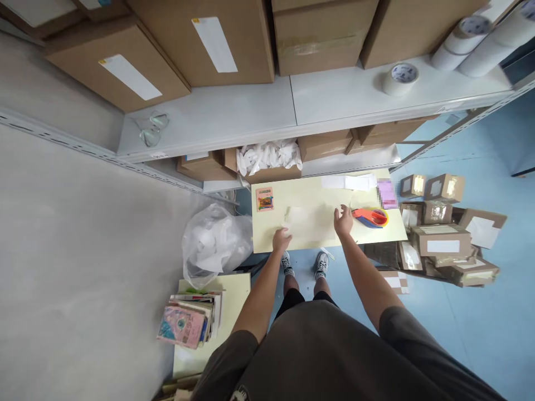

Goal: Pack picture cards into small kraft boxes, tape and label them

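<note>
A pale, translucent sheet lies across the middle of the cream table; whether it is paper or plastic film I cannot make out. At its near left corner is my left hand, fingers closed on the edge. My right hand hovers by the sheet's right side, fingers curved and apart, holding nothing. Just right of it sits a red, blue and yellow tape dispenser. A small pink book or card with a colourful picture is at the table's far left.
White papers and a purple item lie along the table's back. Shelves with cartons and tape rolls rise behind. Parcels are piled at right; a clear bag and stacked books are at left.
</note>
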The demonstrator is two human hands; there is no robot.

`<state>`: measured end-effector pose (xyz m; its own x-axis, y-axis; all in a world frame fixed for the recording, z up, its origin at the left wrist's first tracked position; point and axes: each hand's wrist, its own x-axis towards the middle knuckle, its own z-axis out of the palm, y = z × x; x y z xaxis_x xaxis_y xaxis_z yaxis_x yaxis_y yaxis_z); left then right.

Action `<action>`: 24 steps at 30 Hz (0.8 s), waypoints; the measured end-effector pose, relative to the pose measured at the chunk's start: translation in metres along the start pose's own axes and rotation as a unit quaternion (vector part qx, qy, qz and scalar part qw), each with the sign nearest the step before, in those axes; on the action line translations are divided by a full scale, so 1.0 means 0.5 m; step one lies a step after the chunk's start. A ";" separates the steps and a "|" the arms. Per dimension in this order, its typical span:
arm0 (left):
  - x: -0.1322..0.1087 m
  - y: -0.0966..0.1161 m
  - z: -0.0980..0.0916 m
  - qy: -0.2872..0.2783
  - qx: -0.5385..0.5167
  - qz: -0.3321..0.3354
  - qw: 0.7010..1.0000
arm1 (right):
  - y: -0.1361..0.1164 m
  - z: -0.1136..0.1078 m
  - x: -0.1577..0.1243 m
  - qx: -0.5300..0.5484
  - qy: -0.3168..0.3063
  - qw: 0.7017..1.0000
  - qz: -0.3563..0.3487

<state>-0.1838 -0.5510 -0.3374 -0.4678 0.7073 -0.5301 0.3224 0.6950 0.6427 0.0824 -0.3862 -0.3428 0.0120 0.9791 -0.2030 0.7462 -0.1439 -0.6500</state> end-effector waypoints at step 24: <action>0.101 0.036 -0.060 -0.040 0.217 0.168 0.961 | -0.049 0.050 -0.039 -0.169 -0.253 0.942 -0.145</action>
<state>-0.2261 -0.5066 -0.3361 -0.2189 0.8964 -0.3855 0.7649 0.4029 0.5026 0.0471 -0.4056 -0.3413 -0.4793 0.7645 -0.4311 0.8395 0.2561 -0.4792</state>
